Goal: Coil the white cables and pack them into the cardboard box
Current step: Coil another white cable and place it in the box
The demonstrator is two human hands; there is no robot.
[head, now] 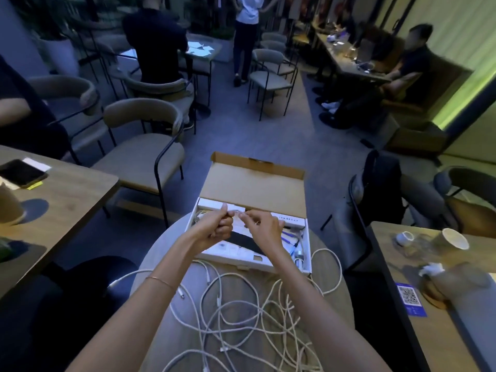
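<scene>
Both hands worked over the open box (284,267), which sat at the far edge of a round bench (161,264), lid folded back. Left hand (214,229) was clenched, thumb up, its grip closed on a short white cable (236,210) stretched to the right hand (264,228), whose fingertips pinched the other end. This cable hung just above the box's far compartment. Loose cables (241,318) lay tangled on the bench between the forearms, near side of the box; one loop trailed off past the box's right corner. Inside the box: a black strip, blue-tipped bits, white inserts. A thin bracelet (161,281) showed on the left wrist.
</scene>
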